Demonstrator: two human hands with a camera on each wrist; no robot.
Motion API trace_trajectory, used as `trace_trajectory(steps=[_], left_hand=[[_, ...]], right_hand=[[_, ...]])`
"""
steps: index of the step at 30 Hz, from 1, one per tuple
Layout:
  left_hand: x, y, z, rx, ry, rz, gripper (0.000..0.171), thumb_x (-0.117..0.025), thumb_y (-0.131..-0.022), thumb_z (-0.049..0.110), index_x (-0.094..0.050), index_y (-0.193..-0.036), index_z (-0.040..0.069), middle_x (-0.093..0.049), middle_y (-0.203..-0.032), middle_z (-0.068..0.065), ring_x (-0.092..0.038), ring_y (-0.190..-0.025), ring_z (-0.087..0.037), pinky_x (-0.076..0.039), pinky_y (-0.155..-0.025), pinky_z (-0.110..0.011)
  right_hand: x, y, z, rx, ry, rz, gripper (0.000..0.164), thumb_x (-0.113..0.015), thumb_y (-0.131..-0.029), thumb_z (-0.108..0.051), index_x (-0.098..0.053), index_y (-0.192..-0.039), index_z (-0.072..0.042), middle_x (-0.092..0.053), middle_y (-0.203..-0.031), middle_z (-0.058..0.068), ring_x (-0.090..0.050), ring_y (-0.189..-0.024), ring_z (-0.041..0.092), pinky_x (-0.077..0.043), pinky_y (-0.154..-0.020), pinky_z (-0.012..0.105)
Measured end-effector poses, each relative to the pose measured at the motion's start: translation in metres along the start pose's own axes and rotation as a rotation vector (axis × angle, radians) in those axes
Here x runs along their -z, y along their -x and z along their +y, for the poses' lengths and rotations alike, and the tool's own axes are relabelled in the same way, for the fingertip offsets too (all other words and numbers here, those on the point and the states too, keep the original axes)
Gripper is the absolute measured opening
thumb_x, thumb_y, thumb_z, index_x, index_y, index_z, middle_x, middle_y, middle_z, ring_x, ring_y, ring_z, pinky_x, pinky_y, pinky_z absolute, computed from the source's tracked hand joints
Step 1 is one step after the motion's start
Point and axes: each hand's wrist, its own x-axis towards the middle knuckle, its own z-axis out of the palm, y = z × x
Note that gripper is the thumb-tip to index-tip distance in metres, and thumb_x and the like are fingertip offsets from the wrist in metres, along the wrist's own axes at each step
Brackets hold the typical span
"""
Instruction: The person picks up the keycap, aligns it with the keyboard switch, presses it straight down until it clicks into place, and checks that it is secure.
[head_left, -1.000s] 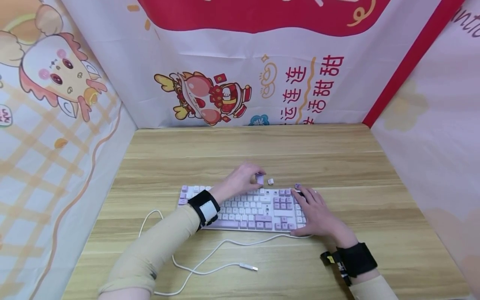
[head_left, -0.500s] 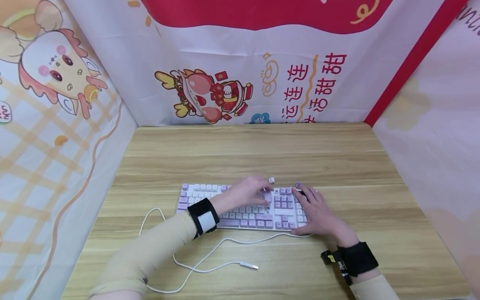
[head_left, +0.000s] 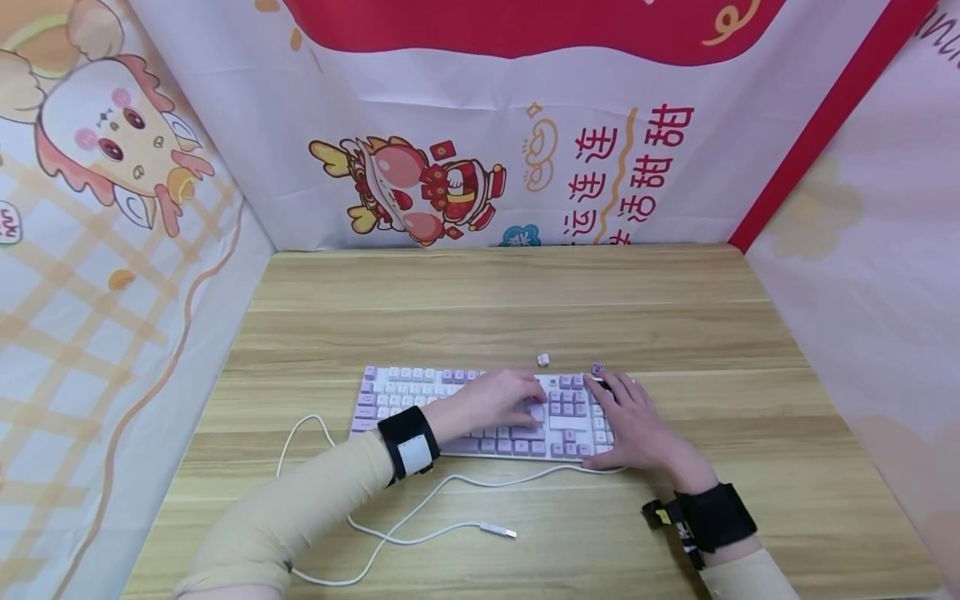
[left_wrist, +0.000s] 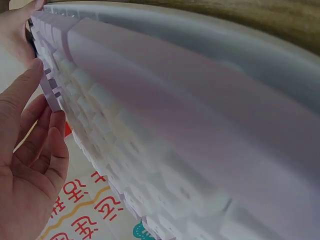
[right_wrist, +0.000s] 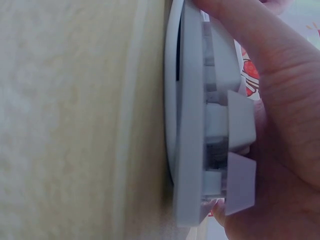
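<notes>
A white and purple keyboard (head_left: 567, 423) lies on the wooden table. My left hand (head_left: 501, 402) is over its right-middle part, pinching a large purple keycap (head_left: 537, 412) between thumb and fingers. In the left wrist view that keycap (left_wrist: 51, 99) stands on edge at the keyboard's key rows; whether it is seated cannot be told. My right hand (head_left: 637, 427) holds the keyboard's right end, thumb at the front edge and fingers at the back edge. The right wrist view shows this hand (right_wrist: 295, 115) arching over the end keys (right_wrist: 241, 182).
Behind the keyboard lie a loose white keycap (head_left: 543, 360) and a small purple keycap (head_left: 597, 367). A white cable (head_left: 442, 487) loops in front, ending in a USB plug (head_left: 498, 531). Printed cloth walls (head_left: 450, 92) enclose the table (head_left: 495, 292).
My left hand has brought the purple keycap from behind the keyboard forward and slightly right, down over the keys. The right hand has stayed at the keyboard's right end.
</notes>
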Motion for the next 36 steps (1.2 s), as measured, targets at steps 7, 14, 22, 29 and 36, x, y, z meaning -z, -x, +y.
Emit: trace_trajectory(steps=[7,14,22,29,36], left_hand=[[-0.003,0.001,0.0,-0.04,-0.048,0.005,0.038,-0.078,-0.084,0.036,-0.072,-0.117,0.017,-0.07,-0.115,0.001,-0.067,-0.105,-0.013,-0.055,-0.096,-0.027],[-0.005,0.002,0.0,-0.04,-0.024,0.005,0.033,-0.077,-0.086,0.033,-0.072,-0.115,0.018,-0.068,-0.118,0.0,-0.066,-0.11,-0.015,-0.053,-0.1,-0.027],[-0.007,0.0,0.002,0.003,-0.001,-0.002,0.032,-0.078,-0.086,0.03,-0.071,-0.116,0.019,-0.069,-0.119,0.002,-0.067,-0.106,-0.012,-0.054,-0.096,-0.025],[-0.003,-0.003,0.01,0.08,0.061,-0.027,0.031,-0.08,-0.084,0.024,-0.073,-0.113,0.018,-0.07,-0.117,0.001,-0.067,-0.1,-0.011,-0.055,-0.089,-0.023],[0.0,-0.008,0.014,0.13,0.042,-0.026,0.028,-0.084,-0.078,0.024,-0.075,-0.105,0.019,-0.073,-0.105,0.005,-0.065,-0.087,-0.006,-0.053,-0.078,-0.018]], right_hand=[[0.002,0.001,-0.002,0.017,0.008,0.036,0.123,-0.086,-0.062,-0.061,-0.027,-0.156,-0.007,-0.027,-0.16,0.025,-0.025,-0.144,0.048,-0.022,-0.116,0.068],[0.001,0.001,-0.002,0.013,0.017,0.023,0.124,-0.086,-0.062,-0.062,-0.026,-0.156,-0.008,-0.026,-0.161,0.024,-0.024,-0.145,0.048,-0.022,-0.116,0.069],[0.0,0.0,0.0,0.001,0.005,0.004,0.125,-0.085,-0.062,-0.062,-0.025,-0.157,-0.008,-0.023,-0.162,0.023,-0.022,-0.146,0.047,-0.02,-0.117,0.068],[0.0,-0.001,0.0,0.001,0.005,0.001,0.124,-0.084,-0.063,-0.063,-0.024,-0.157,-0.009,-0.023,-0.162,0.022,-0.021,-0.146,0.047,-0.02,-0.118,0.067],[0.0,-0.001,0.0,0.001,0.005,-0.004,0.125,-0.085,-0.062,-0.062,-0.024,-0.157,-0.008,-0.021,-0.163,0.022,-0.021,-0.147,0.046,-0.019,-0.118,0.066]])
